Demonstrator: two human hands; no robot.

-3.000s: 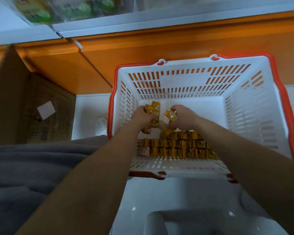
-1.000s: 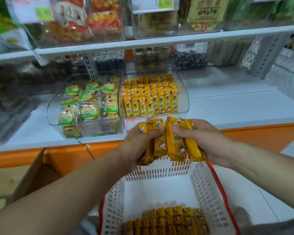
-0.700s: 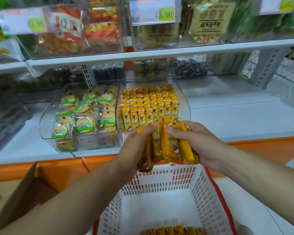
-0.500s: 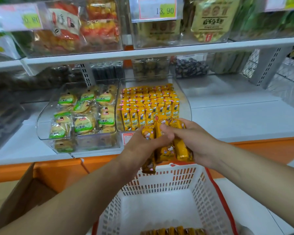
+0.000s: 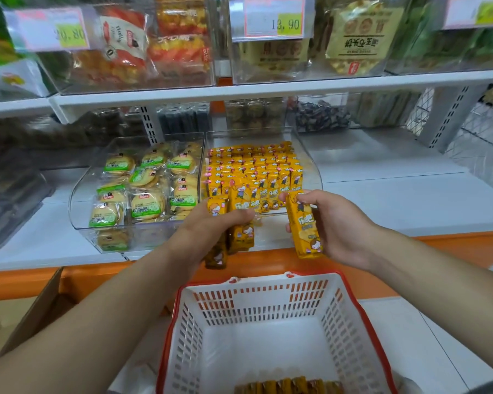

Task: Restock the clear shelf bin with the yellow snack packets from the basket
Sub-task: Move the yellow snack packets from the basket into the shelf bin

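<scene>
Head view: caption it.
Left hand and right hand hold yellow snack packets before the clear plastic shelf bin, white plastic basket below.

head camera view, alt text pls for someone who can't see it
Two bare hands hold yellow snack packets before a clear shelf bin already well stocked with them: the left hand grips a small bunch, the right hand a single packet. Below sits a white basket with a red rim, more packets at its bottom.
</scene>
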